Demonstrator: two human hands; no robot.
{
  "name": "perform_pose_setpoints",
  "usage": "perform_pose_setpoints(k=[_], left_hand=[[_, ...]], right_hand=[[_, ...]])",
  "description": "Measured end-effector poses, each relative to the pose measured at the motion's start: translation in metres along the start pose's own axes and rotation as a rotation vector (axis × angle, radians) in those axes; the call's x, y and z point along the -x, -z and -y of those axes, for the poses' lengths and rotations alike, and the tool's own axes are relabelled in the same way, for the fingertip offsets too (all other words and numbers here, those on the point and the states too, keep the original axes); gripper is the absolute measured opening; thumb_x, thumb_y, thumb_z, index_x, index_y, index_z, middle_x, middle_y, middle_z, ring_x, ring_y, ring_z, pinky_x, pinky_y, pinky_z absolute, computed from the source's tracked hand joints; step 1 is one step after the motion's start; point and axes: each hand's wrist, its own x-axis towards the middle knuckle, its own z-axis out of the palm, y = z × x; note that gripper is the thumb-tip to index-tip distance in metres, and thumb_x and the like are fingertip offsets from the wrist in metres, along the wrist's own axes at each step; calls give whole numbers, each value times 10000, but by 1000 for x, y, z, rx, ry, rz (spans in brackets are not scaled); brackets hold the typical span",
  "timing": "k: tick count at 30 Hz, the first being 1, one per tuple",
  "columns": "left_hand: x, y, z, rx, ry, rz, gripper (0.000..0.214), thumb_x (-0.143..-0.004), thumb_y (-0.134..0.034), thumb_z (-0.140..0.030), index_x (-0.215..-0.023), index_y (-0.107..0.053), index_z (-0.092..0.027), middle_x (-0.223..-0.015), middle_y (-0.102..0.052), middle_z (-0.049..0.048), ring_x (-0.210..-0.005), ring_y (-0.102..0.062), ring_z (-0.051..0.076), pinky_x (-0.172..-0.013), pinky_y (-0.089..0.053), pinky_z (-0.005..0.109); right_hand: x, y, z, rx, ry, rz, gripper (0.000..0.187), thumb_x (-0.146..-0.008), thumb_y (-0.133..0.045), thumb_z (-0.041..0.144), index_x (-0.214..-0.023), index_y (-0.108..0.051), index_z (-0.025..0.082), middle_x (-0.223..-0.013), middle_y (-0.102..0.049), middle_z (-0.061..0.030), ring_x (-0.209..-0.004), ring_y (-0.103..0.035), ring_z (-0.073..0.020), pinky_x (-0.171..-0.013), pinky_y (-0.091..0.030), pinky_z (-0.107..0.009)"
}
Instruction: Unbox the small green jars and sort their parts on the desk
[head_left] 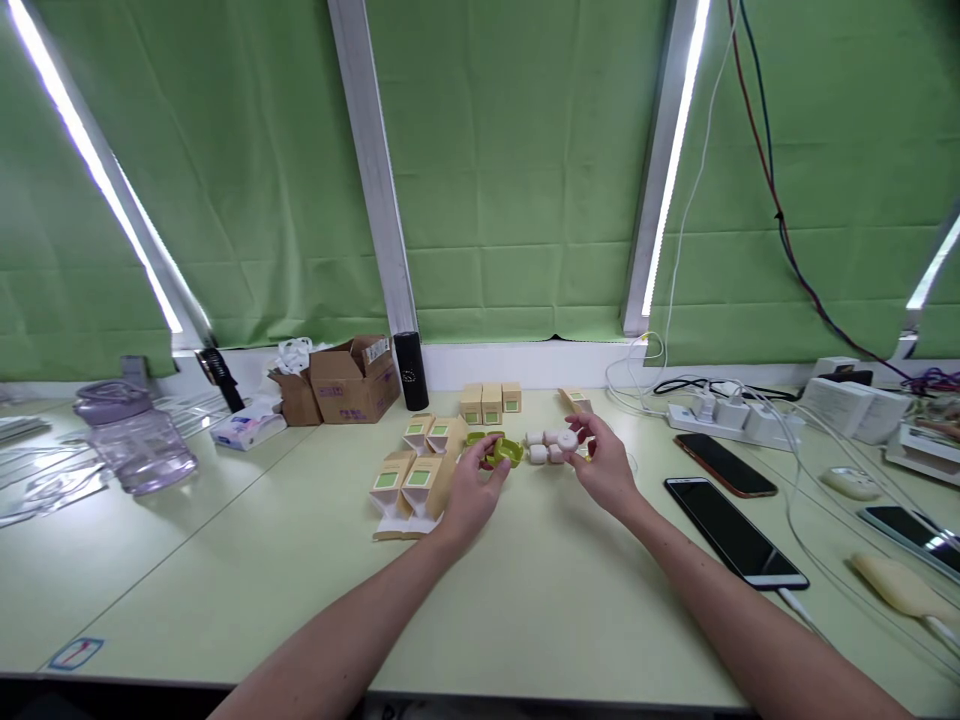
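Two forearms point(337, 630) are being held out over the pale worktop point(525, 620), nearest the head camera. One yellow-green ring-shaped piece point(513, 452) is being pinched in the fingers of the left hand point(471, 488), just right of four small cartons point(420, 478). One white round piece point(568, 440) is being pinched between the fingers of the right hand point(604, 466), beside at least four more white pieces point(538, 454). Three further cartons point(491, 403) are being kept in a row behind. Green labels are being shown on the cartons, too small for reading; purple print on one cardboard box point(349, 392) and white marks on one black cylinder point(410, 375) are likewise being left illegible. Three phones point(731, 530) are being supported at right.
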Motion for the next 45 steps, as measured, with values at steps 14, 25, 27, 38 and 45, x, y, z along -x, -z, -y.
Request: perform_pose_setpoints(k=[14, 25, 27, 38, 45], left_hand=[[0, -1, 3, -27, -18, 2, 425, -899, -675, -376, -1284, -653, -198, -1221, -699, 120, -1020, -670, 227, -905, -540, 376], [-1, -1, 6, -39, -35, -7, 424, -894, -675, -389, -1275, -657, -204, -1205, -705, 114, -1034, -671, 232, -909, -541, 382], [-1, -2, 6, -43, -28, -4, 430, -898, -671, -396, -1280, -653, -201, -1207, -705, 118, -1029, -670, 233, -912, -541, 388], [1, -1, 1, -44, -29, -4, 414, -899, -671, -379, -1272, -658, -200, -1210, -713, 116, -1039, -669, 236, -923, -533, 390], [1, -2, 3, -40, -20, 2, 428, -903, -673, -381, -1288, -651, -196, -1235, -703, 122, -1053, -663, 238, -928, -526, 390]], right_hand=[[7, -3, -10, 698, 160, 295, 309, -769, -623, 20, -972, -735, 224, -1013, -762, -75, -944, -638, -263, -774, -406, -346], [8, -6, -11, 742, 192, 347, 297, -764, -634, 23, -957, -742, 221, -986, -771, -77, -996, -635, -264, -832, -354, -348], [8, -6, -9, 757, 207, 352, 286, -772, -612, 22, -937, -733, 221, -989, -773, -73, -1000, -626, -264, -821, -345, -350], [8, -10, -14, 849, 249, 393, 446, -731, -533, -45, -1063, -718, 188, -1139, -754, -91, -1024, -607, -274, -805, -330, -353], [8, -10, -16, 846, 259, 383, 470, -759, -525, -47, -1122, -709, 188, -1157, -750, -88, -1026, -603, -265, -819, -328, -343]])
